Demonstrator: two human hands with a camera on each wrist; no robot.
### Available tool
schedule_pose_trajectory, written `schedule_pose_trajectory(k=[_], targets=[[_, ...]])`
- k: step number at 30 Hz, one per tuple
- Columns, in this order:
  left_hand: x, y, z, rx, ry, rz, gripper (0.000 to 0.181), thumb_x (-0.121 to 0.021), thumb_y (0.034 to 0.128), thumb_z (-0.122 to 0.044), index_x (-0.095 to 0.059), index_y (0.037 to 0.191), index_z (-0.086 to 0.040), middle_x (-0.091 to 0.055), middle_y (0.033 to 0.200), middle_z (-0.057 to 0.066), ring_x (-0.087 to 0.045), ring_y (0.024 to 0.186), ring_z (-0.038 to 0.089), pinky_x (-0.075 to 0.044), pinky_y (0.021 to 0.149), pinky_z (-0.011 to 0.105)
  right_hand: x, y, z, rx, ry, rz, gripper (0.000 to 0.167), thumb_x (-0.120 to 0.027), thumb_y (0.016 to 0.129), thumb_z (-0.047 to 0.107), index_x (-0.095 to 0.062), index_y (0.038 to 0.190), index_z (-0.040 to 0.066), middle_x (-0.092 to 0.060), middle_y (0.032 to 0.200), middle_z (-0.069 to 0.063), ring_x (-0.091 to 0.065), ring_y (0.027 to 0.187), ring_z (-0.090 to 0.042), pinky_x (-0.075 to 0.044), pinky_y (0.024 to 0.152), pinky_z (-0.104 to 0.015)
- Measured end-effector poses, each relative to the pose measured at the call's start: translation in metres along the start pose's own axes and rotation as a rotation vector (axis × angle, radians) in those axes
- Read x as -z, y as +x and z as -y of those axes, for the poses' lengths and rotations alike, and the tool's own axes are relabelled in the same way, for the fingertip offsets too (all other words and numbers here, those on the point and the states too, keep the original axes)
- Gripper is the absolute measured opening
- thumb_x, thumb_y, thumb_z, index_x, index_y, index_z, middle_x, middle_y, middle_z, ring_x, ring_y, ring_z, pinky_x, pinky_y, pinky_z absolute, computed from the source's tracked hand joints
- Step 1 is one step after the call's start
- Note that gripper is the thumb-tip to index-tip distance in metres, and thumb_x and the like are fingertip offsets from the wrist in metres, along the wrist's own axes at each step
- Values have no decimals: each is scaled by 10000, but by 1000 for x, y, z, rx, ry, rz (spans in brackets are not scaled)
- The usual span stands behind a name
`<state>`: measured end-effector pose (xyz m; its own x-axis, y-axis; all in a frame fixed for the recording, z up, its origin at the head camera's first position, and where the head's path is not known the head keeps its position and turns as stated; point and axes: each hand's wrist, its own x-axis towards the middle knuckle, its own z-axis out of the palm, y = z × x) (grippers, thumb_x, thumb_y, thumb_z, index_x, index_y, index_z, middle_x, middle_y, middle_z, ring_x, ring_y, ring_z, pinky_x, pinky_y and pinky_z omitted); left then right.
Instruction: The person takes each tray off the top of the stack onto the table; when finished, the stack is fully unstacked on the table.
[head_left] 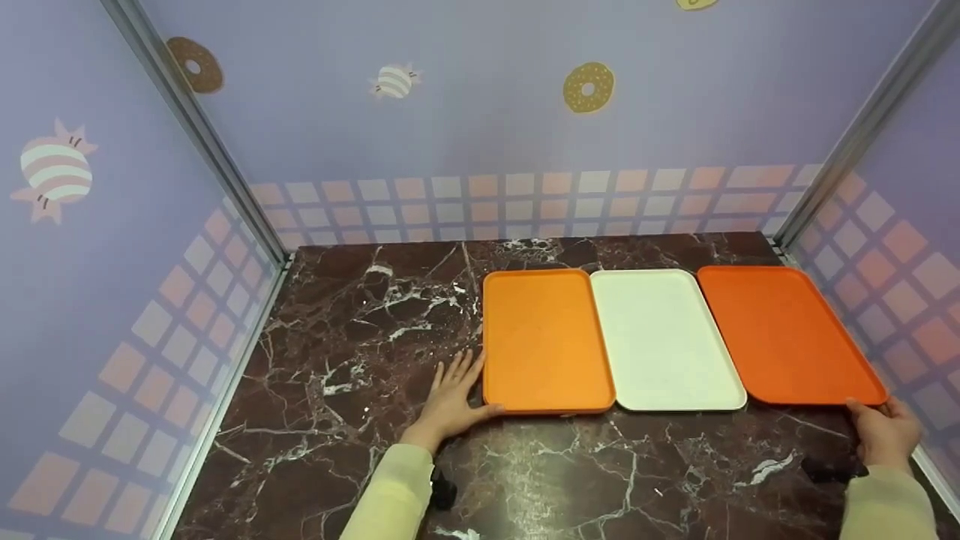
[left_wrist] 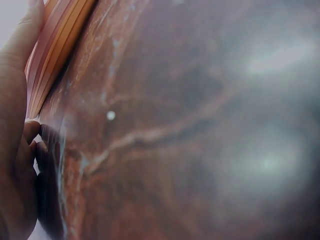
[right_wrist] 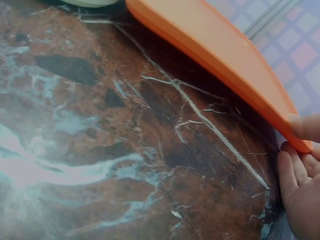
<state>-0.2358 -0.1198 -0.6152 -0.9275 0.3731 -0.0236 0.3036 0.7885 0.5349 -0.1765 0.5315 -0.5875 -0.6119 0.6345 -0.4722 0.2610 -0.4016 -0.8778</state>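
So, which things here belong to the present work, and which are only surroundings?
Seem part of the work:
light-orange tray, touched by the left grip
white tray, in the middle
red-orange tray, pinched by the right grip

Only surroundings:
dark table
printed walls

Three trays are counted from above: one light orange tray (head_left: 549, 341), one white tray (head_left: 670, 341) and one red-orange tray (head_left: 791, 335), with several layered rims (left_wrist: 54, 50) seen at the first, their number not to be told. One left hand (head_left: 454, 401) and one right hand (head_left: 887, 433) are seen, with two sleeves (head_left: 390, 491) (head_left: 889, 506) and two black wrist devices (head_left: 443, 491) (head_left: 829, 470), over one tabletop (head_left: 360, 315). Three walls (head_left: 480, 135) (head_left: 97, 285) (head_left: 919, 180) and two metal posts (head_left: 199, 142) (head_left: 855, 142) are shown, and two striped sweets (head_left: 56, 173) (head_left: 395, 82), two doughnuts (head_left: 208, 75) (head_left: 589, 73) and one cut-off yellow shape (head_left: 696, 3) are printed there
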Motion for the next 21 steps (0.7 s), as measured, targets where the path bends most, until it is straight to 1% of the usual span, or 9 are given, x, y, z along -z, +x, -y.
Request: schedule_pose_trajectory(k=[1,2,3,4,6,8,10,16,21], targets=[[0,0,0,5,-2,3,1098,-640,830,-775,-140,1672,-279,-153,1737,120,-90,1625,340,5,1309,605,-1,0,0,5,-16,-10,855,-742,909,29,-299,1625,176,-632,1200,253,-606,947,129,-504,636,-34],[0,0,0,7,-3,5,1094,-642,833,-770,-136,1672,-283,-150,1738,117,-86,1626,336,8,1310,602,-2,0,-1,7,-34,-23,852,-733,918,44,-283,1629,183,-584,1369,212,-593,1092,111,-500,682,-17],[-1,0,0,7,-5,6,1093,-645,836,-766,-135,1673,-282,-149,1738,118,-84,1626,336,9,1310,602,-3,0,-2,6,-56,-35,856,-725,929,67,-259,1634,198,-484,1521,173,-537,1243,93,-501,766,-10],[-1,0,0,7,-5,6,1090,-647,839,-761,-135,1673,-282,-149,1738,119,-83,1626,336,10,1310,602,-3,-1,-2,6,-72,-42,860,-713,940,83,-229,1639,212,-355,1631,144,-448,1368,74,-485,859,-7],[-1,0,1,1,-4,4,1089,-651,842,-754,-138,1673,-270,-153,1736,131,-89,1624,345,4,1308,608,-4,0,-4,18,-105,-52,860,-685,958,97,-179,1644,216,-182,1703,106,-251,1505,54,-399,1046,-25],[0,0,1,-4,-1,1,1090,-652,844,-749,-138,1674,-265,-154,1735,135,-90,1624,349,5,1308,609,-5,1,-5,30,-141,-60,846,-665,968,105,-166,1644,209,-150,1709,82,-199,1530,35,-274,1166,-58],[0,0,0,-7,0,-3,1090,-650,843,-751,-135,1674,-268,-156,1735,131,-91,1624,349,11,1308,608,-5,3,-6,44,-177,-64,833,-653,975,120,-163,1643,200,-147,1707,66,-190,1534,32,-219,1210,-84],[1,0,0,-2,0,-2,1088,-625,839,-775,-141,1673,-271,-153,1739,117,-96,1624,347,4,1310,605,-5,2,-10,81,-295,-92,846,-647,972,189,-133,1645,167,-132,1710,62,-156,1562,-15,-200,1239,-126],[0,0,1,-4,1,-3,1092,-630,840,-771,-140,1674,-263,-150,1739,122,-95,1624,346,3,1310,603,-9,-2,-13,100,-269,-126,860,-655,960,162,-144,1651,165,-167,1712,57,-262,1541,-30,-280,1210,-126]])
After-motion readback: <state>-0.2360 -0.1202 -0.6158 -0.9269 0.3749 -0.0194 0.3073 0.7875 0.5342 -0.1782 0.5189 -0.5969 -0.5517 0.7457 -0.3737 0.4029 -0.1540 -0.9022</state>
